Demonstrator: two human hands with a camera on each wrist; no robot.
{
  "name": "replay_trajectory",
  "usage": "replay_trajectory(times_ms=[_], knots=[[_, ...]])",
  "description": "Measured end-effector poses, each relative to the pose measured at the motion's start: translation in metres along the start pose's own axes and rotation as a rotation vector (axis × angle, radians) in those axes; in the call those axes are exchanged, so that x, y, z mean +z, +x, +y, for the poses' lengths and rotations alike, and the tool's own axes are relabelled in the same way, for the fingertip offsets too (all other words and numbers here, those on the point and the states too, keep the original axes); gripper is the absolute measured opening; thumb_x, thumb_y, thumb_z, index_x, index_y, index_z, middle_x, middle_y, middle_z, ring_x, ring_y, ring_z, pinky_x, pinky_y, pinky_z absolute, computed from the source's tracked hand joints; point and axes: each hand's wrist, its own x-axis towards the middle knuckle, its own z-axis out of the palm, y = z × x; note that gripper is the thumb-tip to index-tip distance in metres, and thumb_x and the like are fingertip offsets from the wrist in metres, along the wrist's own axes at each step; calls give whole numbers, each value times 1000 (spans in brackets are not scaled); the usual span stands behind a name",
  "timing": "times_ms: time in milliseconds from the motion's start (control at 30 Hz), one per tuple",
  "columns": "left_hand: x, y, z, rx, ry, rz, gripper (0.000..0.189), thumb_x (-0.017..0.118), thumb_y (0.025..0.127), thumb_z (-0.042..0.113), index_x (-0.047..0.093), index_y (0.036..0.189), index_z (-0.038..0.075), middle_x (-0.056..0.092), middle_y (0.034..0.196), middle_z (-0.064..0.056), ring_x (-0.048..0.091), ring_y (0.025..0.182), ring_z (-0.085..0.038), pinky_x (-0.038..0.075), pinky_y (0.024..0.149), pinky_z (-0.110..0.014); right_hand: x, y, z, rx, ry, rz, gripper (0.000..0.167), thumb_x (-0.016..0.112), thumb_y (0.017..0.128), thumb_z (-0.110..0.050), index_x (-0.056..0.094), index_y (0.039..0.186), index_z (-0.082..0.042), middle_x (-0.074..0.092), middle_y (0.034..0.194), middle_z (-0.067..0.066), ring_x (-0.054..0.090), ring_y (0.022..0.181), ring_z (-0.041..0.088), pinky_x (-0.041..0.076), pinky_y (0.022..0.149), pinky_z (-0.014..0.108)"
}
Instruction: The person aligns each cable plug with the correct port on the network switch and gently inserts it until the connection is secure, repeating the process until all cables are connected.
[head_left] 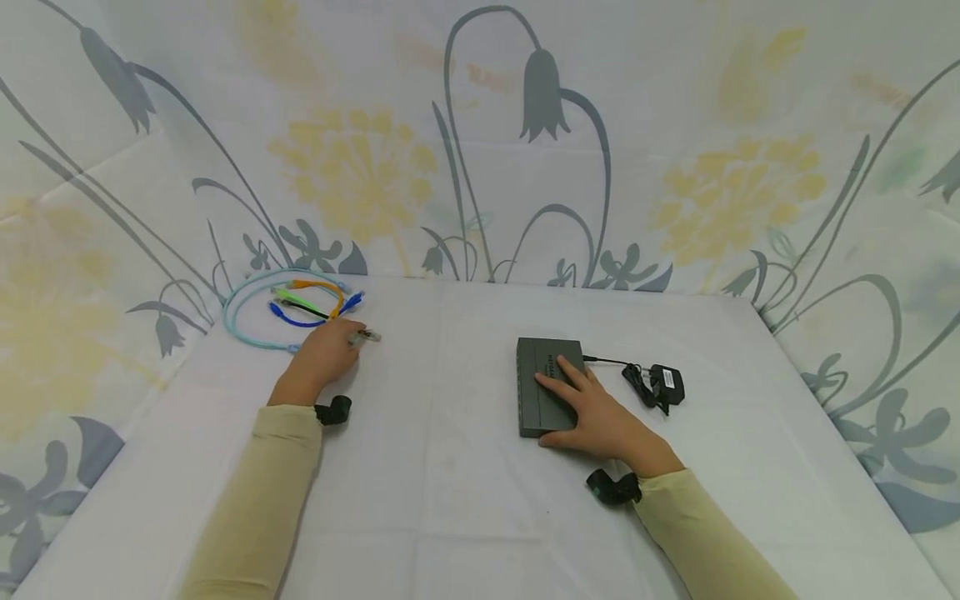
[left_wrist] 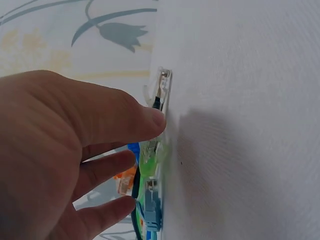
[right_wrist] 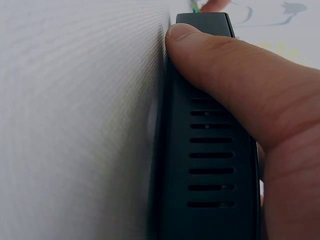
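At the left, my left hand (head_left: 324, 354) is at a small bundle of network cables. It pinches a black network cable (left_wrist: 157, 103) just behind its clear plug (left_wrist: 164, 80), thumb on the near side; the plug sticks out past the thumb. The other fingers are loosely spread beside a green cable (left_wrist: 148, 167) and a light blue plug (left_wrist: 152, 205). My right hand (head_left: 600, 414) rests on a dark grey network switch (head_left: 530, 400), fingers spread over its top. In the right wrist view the thumb (right_wrist: 200, 50) lies along the slotted side wall.
A light blue cable (head_left: 227, 312) loops round an orange cable (head_left: 341, 298) and a blue cable (head_left: 300, 322) at the back left. A black power adapter (head_left: 667, 384) lies right of the switch, its cord plugged in. White cloth covers the table (head_left: 465, 500); flowered fabric (head_left: 495, 183) stands behind.
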Motion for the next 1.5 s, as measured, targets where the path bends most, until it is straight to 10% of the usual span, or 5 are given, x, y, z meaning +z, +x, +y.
replay_trajectory(times_ms=[1267,1500], knots=[[5,2,-16,57,103,179,27,48,85,-13,74,94,-7,66,98,-29,61,100,-45,49,88,-53,-4,-1,-6,20,2,-15,89,74,78,-56,30,152,-34,7,164,10,7,144,56,31,102,72],[5,1,-16,14,93,155,30,47,89,-11,71,105,-8,63,108,-30,56,108,-47,46,96,-55,-3,-1,-5,18,-3,-12,89,73,78,-57,30,152,-34,7,164,10,7,143,56,31,102,72]])
